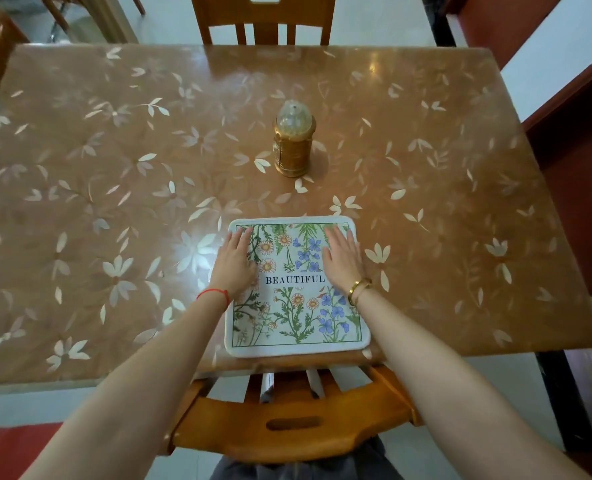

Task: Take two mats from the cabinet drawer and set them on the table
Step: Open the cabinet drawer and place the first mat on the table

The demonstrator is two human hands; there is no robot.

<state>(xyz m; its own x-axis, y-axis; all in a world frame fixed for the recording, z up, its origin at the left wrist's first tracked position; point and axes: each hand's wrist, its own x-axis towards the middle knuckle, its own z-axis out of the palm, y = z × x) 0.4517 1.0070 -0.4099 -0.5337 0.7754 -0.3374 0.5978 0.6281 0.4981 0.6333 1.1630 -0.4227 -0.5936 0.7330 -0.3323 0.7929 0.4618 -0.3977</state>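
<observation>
A white mat (pixel 296 306) printed with flowers and the word BEAUTIFUL lies flat at the near edge of the table (pixel 114 202). My left hand (pixel 235 259) rests palm down on the mat's left side, fingers spread. My right hand (pixel 343 259) rests palm down on its right side. Neither hand grips anything. Only this one mat shows; whether another lies under it cannot be told. The cabinet drawer is out of view.
A gold lantern-like ornament (pixel 294 143) with a clear dome stands mid-table beyond the mat. A wooden chair (pixel 287 424) is tucked in under the near edge, another chair (pixel 263 19) at the far side. A dark red cabinet (pixel 578 168) stands to the right.
</observation>
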